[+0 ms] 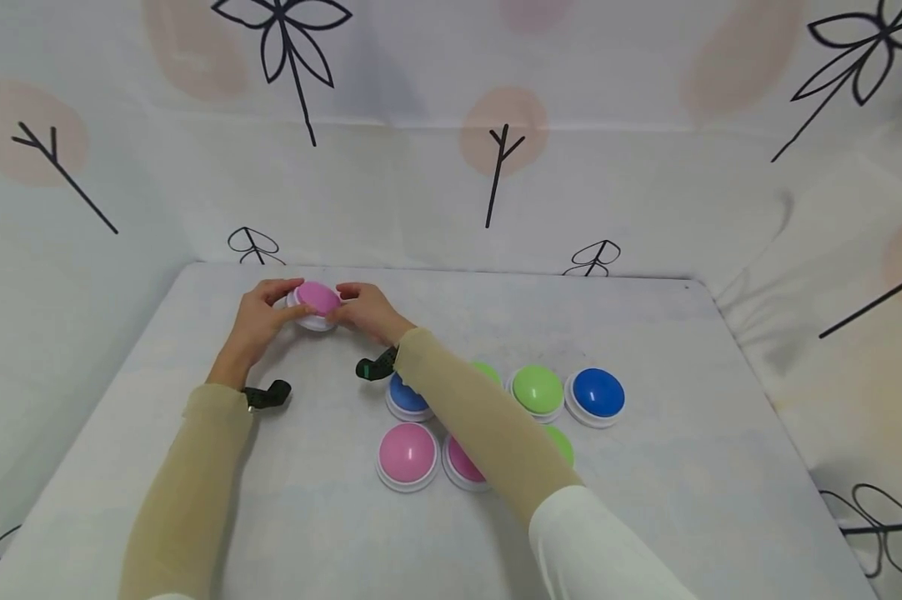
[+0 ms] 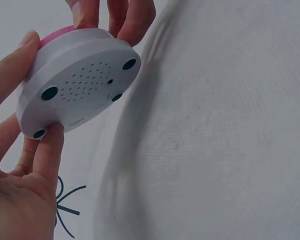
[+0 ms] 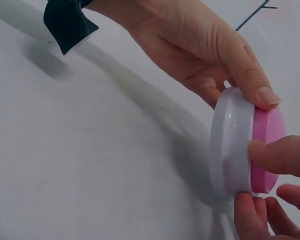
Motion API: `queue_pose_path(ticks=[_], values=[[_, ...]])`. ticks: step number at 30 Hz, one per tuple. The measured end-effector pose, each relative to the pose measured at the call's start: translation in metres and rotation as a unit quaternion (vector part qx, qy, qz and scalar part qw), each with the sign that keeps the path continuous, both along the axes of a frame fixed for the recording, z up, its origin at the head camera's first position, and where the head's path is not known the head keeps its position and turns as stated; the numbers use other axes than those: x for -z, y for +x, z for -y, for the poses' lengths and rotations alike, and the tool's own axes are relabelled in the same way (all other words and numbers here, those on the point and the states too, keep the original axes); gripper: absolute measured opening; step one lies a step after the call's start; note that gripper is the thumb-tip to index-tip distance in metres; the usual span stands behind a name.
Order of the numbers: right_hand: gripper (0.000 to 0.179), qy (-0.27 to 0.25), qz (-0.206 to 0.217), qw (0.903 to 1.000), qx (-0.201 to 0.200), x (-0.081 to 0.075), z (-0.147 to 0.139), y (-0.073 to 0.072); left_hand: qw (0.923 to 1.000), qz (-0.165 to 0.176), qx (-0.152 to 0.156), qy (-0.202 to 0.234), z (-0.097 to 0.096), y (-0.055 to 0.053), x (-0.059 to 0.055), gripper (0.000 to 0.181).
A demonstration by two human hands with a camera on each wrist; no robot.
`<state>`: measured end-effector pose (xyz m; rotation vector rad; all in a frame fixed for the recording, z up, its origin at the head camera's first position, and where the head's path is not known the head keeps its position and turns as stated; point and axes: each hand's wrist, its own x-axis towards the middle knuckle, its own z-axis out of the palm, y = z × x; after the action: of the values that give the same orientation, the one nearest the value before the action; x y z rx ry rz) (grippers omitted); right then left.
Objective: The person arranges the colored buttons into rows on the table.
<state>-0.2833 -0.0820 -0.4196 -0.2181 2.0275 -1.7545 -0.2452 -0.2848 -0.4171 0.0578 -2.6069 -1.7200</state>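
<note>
Both hands hold a pink push button point(image 1: 318, 297) with a white base, raised above the far left of the white table. My left hand point(image 1: 259, 321) grips its left side, thumb on the front and fingers round the rim. From the other side my right hand point(image 1: 370, 313) pinches the edge. In the left wrist view the base's underside point(image 2: 85, 85) shows speaker holes and dark round feet. The right wrist view has the button point(image 3: 233, 145) edge-on, with a thumb of each hand against its pink dome.
Nearer on the table point(image 1: 323, 533) sit more buttons: pink point(image 1: 408, 453), another pink point(image 1: 462, 460), blue point(image 1: 408, 397), green point(image 1: 538, 390) and a second blue point(image 1: 598, 393). My right sleeve point(image 1: 496, 425) partly covers several of them. A patterned cloth wall point(image 1: 406, 192) stands behind the table.
</note>
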Motion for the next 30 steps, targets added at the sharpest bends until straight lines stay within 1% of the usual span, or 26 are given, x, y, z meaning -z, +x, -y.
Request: queue_pose_path(ticks=[3, 8, 11, 16, 21, 24, 26, 28, 30], values=[[0.061, 0.003, 0.006, 1.0000, -0.001, 0.000, -0.001, 0.001, 0.9999, -0.011, 0.001, 0.008, -0.002, 0.001, -0.002, 0.058], [0.059, 0.031, -0.015, 0.9994, -0.010, -0.003, -0.006, 0.000, 0.9995, -0.022, 0.002, 0.021, -0.007, 0.001, -0.006, 0.054], [0.060, 0.041, -0.034, 0.9985, -0.015, -0.007, -0.012, -0.001, 0.9989, -0.031, 0.009, 0.033, -0.010, 0.002, -0.008, 0.055], [0.061, 0.052, -0.066, 0.9961, -0.026, -0.015, -0.023, -0.001, 0.9980, -0.040, 0.029, 0.039, -0.015, 0.001, -0.010, 0.057], [0.061, 0.048, -0.068, 0.9958, -0.036, -0.017, -0.034, -0.001, 0.9978, -0.036, 0.042, 0.036, -0.023, 0.000, -0.012, 0.056], [0.061, 0.036, -0.061, 0.9968, -0.038, -0.019, -0.042, 0.000, 0.9981, -0.029, 0.048, 0.025, -0.035, 0.009, -0.026, 0.055], [0.062, 0.026, -0.056, 0.9973, -0.039, -0.020, -0.047, 0.001, 0.9983, -0.026, 0.050, 0.018, -0.040, 0.011, -0.029, 0.055], [0.061, 0.016, -0.050, 0.9979, -0.038, -0.021, -0.052, 0.002, 0.9981, -0.026, 0.052, 0.019, -0.045, 0.012, -0.029, 0.054], [0.061, 0.009, -0.049, 0.9981, -0.036, -0.020, -0.057, 0.003, 0.9979, -0.032, 0.053, 0.022, -0.046, 0.007, -0.019, 0.053]])
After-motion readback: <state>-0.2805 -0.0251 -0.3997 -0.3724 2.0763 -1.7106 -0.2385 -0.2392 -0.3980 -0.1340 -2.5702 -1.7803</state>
